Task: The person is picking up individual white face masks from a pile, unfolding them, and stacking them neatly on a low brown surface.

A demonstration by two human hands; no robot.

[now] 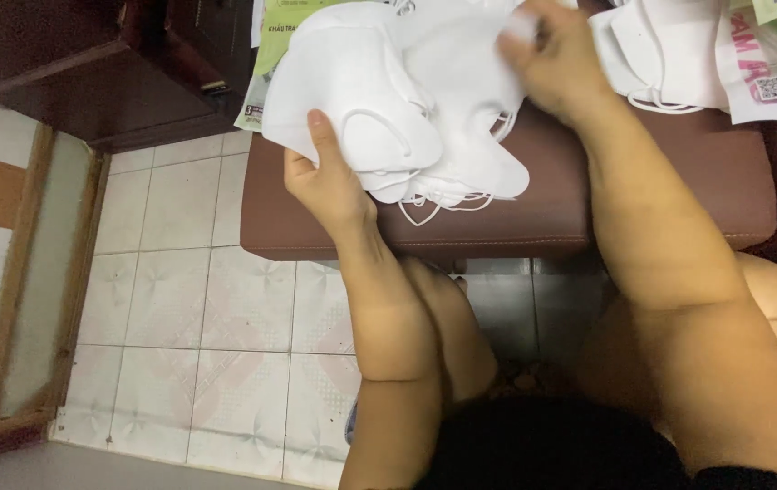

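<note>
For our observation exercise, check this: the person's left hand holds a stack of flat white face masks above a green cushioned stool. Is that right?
One detail is wrong. The head view shows the left hand holding the stack of flat white face masks above a brown cushioned stool, not a green one.

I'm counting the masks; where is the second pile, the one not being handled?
In the head view, the second pile of white face masks lies at the upper right on the brown padded stool, beyond the right hand, beside printed packaging.
</note>
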